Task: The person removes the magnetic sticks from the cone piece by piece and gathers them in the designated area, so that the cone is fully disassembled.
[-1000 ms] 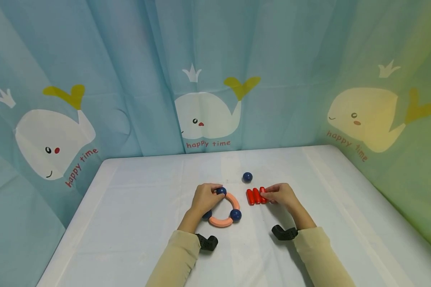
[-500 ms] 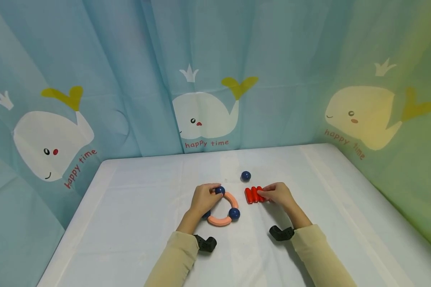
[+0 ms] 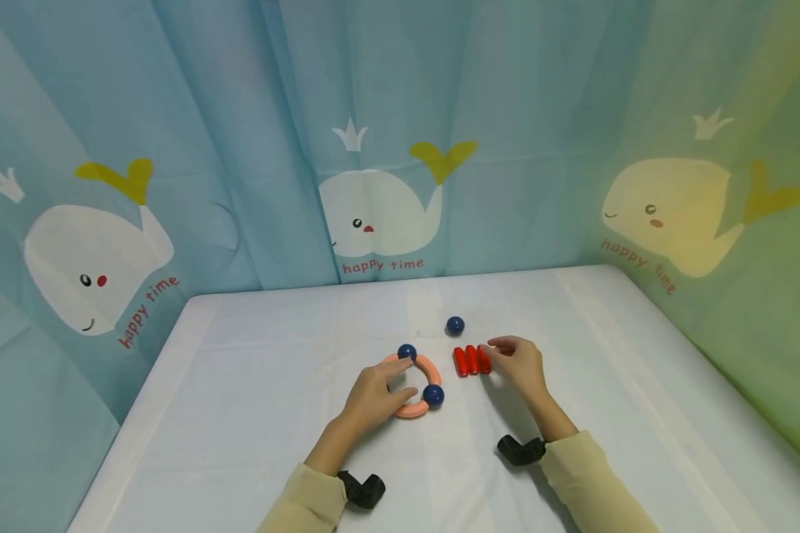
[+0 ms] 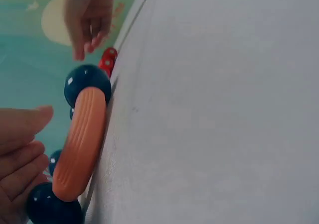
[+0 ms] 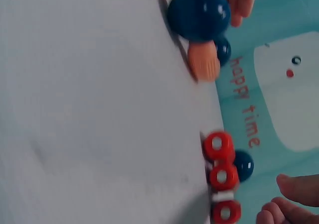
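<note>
A ring of curved orange bars [image 3: 429, 368] joined by blue balls [image 3: 433, 395] lies on the table. My left hand [image 3: 372, 396] hovers over the ring's left side, thumb and fingers spread, holding nothing; it covers part of the ring. In the left wrist view, a gap separates its fingers [image 4: 25, 159] from the nearest orange bar [image 4: 79, 144]. Three red rods [image 3: 472, 360] lie side by side to the right, with round pale ends in the right wrist view. Beside them is my right hand [image 3: 521, 364], its thumb and fingers parted and nothing gripped.
A loose blue ball [image 3: 455, 326] sits just behind the red rods. White cloth covers the table [image 3: 273, 385]. A blue curtain [image 3: 253, 148] with printed whales hangs along the back and sides. Each wrist wears a black camera mount [image 3: 363, 491].
My left hand has let go of the ring's far blue ball and drawn back toward me, fingers spreading. The right hand has released the rightmost red rod and its fingers have parted.
</note>
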The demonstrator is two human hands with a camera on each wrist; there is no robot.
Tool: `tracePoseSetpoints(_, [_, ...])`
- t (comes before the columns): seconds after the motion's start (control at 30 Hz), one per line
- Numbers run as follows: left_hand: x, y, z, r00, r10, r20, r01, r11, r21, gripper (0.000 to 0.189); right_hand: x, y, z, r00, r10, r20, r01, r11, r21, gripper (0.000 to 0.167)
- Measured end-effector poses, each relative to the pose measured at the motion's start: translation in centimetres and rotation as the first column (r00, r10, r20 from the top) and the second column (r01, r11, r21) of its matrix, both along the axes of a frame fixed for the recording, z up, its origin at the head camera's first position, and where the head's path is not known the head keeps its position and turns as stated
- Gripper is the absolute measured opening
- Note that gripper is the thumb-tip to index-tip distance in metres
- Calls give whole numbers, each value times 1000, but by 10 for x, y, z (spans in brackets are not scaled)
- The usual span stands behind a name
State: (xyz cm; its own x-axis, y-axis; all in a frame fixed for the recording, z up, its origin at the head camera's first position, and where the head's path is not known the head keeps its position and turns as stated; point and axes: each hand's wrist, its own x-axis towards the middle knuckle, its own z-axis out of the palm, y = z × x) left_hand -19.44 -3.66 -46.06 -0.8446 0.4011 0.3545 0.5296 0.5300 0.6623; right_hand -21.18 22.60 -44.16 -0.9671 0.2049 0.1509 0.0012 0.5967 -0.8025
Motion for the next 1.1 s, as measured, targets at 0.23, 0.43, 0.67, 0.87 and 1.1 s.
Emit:
tracePoseSetpoints(0.23, [16,-6,12,998,-59,-9,59,996,-59,41,12,-25,-3,987,157,30,-155,985,-75,21])
tracePoseSetpoints(0.43, [19,2,14,983,-164,-78,147,971,-191,31,23,-40,-6,960,270,-77,-276,958,-75,20])
tracePoseSetpoints(0.67, [21,7,8,972,-224,-66,199,944,-264,13,30,-53,-9,914,406,-14,-405,908,-106,23])
tracePoseSetpoints(0.87, [24,11,8,978,-198,-60,164,919,-359,17,34,-56,-7,900,436,6,-434,898,-78,24])
tracePoseSetpoints(1.1, [25,12,8,981,-179,-77,136,912,-387,10,35,-58,-6,894,449,-8,-449,894,-11,28])
